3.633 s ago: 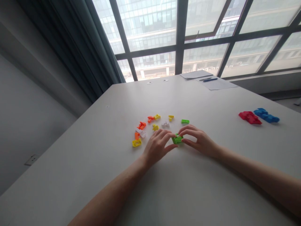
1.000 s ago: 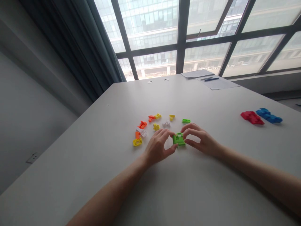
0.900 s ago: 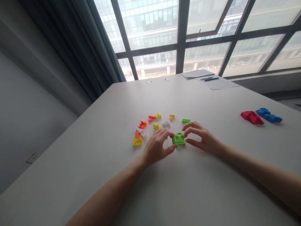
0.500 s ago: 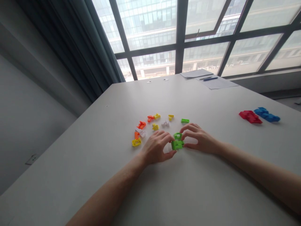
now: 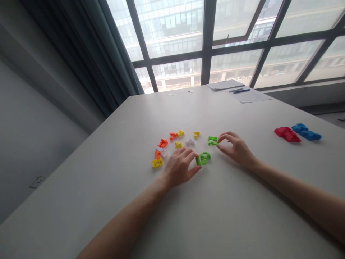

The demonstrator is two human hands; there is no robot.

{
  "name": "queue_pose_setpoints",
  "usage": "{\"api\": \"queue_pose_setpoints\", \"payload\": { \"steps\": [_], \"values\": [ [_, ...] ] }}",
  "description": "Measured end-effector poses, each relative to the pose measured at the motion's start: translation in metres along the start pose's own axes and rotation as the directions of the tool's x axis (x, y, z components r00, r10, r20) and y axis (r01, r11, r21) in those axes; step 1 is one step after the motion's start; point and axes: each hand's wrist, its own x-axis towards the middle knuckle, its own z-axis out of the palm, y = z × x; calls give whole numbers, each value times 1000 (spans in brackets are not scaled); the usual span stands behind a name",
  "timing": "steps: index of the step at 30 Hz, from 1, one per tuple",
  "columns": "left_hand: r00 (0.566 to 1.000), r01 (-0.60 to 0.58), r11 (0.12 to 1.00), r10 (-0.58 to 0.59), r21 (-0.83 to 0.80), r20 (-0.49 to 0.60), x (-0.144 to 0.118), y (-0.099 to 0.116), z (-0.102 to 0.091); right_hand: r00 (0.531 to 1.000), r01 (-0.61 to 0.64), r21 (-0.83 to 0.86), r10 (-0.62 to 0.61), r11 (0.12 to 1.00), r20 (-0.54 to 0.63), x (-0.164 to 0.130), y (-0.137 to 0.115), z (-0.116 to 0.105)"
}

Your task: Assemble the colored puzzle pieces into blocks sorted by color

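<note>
OK, our left hand (image 5: pixel 180 166) grips a green L-shaped piece (image 5: pixel 202 162) at the bench (image 5: pixel 172 212), green arched piece (image 5: pixel 205 155) just beyond it. Our right hand (image 5: pixel 235 148) pinches a small green piece (image 5: pixel 212 142) by a green rectangular block (image 5: pixel 212 138); can't tell if they touch. We've got orange pieces (image 5: pixel 162 143), yellow pieces (image 5: pixel 157 163), white pieces (image 5: pixel 190 142) leftward, red assembly (image 5: pixel 287 134), blue assembly (image 5: pixel 306 132) well right.

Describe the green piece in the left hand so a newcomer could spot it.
On the white table, find the left hand below the picture's middle. It pinches the green piece, unlike the arched piece just beyond, which neither hand holds.
</note>
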Motion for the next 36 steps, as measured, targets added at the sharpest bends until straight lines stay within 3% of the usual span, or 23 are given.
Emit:
{"api": "queue_pose_setpoints", "payload": {
  "steps": [6,11,15,27,33,36],
  "values": [
    [999,26,1000,-27,14,42,0,-2,5,995,95,-173,-88,980,47,-7,-12,4],
    [998,45,999,-45,11,37,1,-2,6,954,252,-78,-234,964,188,-9,-25,4],
    [998,56,998,-57,5,42,1,-2,6,915,305,10,-296,952,273,-9,-28,3],
    [996,62,998,-60,-28,59,0,-4,7,903,298,78,-307,951,301,-9,-30,2],
    [995,69,997,-66,-32,73,0,-4,7,976,160,-16,-155,987,152,-7,-22,5],
    [994,69,997,-66,-42,84,0,-3,6,990,100,-117,-88,988,108,-7,-16,8]
  ]
}}
